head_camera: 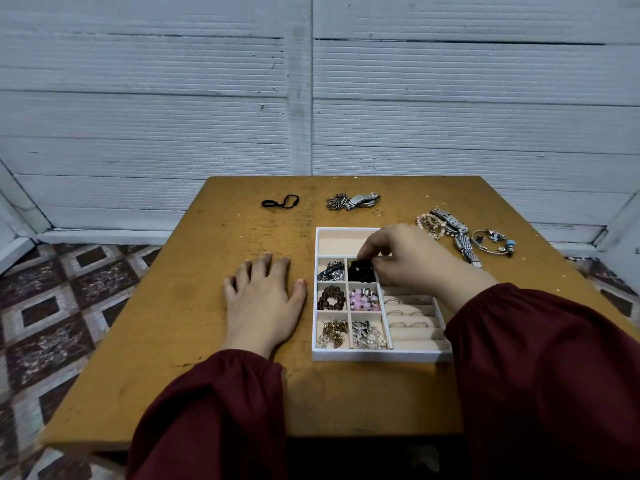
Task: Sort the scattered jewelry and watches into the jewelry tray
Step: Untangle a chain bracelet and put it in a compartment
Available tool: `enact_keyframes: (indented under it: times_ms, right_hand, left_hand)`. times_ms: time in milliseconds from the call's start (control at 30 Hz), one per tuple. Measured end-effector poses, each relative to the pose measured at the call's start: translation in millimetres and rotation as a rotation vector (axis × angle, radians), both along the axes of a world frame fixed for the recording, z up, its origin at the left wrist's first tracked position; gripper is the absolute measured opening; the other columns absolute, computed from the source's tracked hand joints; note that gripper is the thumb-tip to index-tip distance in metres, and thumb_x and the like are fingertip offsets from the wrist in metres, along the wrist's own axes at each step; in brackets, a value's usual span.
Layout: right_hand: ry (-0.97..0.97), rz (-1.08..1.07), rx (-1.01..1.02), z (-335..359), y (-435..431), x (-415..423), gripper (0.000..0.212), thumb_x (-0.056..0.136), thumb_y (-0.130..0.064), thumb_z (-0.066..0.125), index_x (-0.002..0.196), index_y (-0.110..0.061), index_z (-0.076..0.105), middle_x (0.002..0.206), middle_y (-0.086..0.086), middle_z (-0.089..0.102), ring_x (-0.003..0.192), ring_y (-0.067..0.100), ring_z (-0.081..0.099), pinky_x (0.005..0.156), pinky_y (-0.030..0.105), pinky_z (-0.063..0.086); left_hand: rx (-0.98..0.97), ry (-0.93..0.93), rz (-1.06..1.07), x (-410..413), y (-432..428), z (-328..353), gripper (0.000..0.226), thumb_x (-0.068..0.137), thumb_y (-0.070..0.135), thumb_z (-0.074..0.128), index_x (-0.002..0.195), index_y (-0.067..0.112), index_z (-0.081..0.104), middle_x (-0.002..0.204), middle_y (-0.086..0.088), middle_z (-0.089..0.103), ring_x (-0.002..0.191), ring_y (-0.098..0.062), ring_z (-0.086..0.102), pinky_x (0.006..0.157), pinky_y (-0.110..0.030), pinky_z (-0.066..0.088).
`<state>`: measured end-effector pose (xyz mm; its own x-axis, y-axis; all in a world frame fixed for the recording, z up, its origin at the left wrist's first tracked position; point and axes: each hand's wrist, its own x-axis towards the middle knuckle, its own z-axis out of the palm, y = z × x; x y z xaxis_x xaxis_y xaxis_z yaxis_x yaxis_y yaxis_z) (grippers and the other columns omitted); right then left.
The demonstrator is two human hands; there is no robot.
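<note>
On the head camera I see my left hand lying flat and relaxed on the table, fingers spread, holding nothing. My right hand reaches over the tray, its curled fingertips pinching a black bead bracelet, glossy and round-beaded, which sits in the upper right of the small square compartments. Both sleeves are dark red cloth, gathered at the wrist.

The table is a worn, scuffed, mustard-brown board. Behind it stands a wall of white ribbed panels, and the floor is tiled in brown and grey diamonds.

The tray is white-rimmed with a pale, soft-looking lining. Its long far compartment shows only lining. Left of the black beads lies a silvery tangle. Below are a brown bead bracelet and pink beads, then two heaps of fine chains. On the right side, thin metal rings sit in padded rolls.

Still loose on the table: a black hair tie, a steel watch beside a metal chain, a thin ring, and at the far right another link-band watch touching a pale beaded bracelet, with a charm bangle just beside them.
</note>
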<state>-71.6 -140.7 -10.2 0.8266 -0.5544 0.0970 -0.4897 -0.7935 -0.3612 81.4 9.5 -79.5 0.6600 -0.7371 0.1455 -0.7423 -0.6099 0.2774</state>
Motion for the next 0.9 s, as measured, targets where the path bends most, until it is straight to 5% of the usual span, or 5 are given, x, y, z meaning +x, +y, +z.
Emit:
enact_keyframes:
  times_ms: [267, 633, 900]
  right_hand:
    - [0.029, -0.041, 0.058, 0, 0, -1, 0.01, 0.075, -0.035, 0.074, 0.083, -0.029, 0.075, 0.083, -0.012, 0.072, 0.082, 0.007, 0.064, 0.076, 0.027, 0.052]
    - [0.015, -0.062, 0.055, -7, 2, 1, 0.009, 0.078, -0.026, 0.074, 0.074, -0.02, 0.07, 0.068, -0.008, 0.069, 0.063, 0.004, 0.061, 0.062, 0.024, 0.048]
    - [-0.077, -0.107, 0.055, -7, -2, -3, 0.013, 0.083, -0.015, 0.067, 0.09, -0.025, 0.07, 0.078, -0.013, 0.066, 0.069, 0.007, 0.057, 0.071, 0.028, 0.048]
  left_hand:
    - [-0.012, 0.011, -0.003, 0, 0, 0, 0.053, 0.094, 0.055, 0.031, 0.144, 0.035, 0.031, 0.155, 0.004, 0.024, 0.142, -0.024, 0.015, 0.113, -0.047, 0.011]
    - [-0.018, 0.004, -0.002, 0, 1, -1, 0.054, 0.094, 0.056, 0.032, 0.143, 0.035, 0.032, 0.155, 0.004, 0.025, 0.142, -0.025, 0.016, 0.113, -0.048, 0.012]
    - [-0.011, -0.001, -0.002, 1, 0, -1, 0.054, 0.094, 0.056, 0.031, 0.143, 0.035, 0.032, 0.154, 0.004, 0.025, 0.141, -0.024, 0.017, 0.113, -0.048, 0.013]
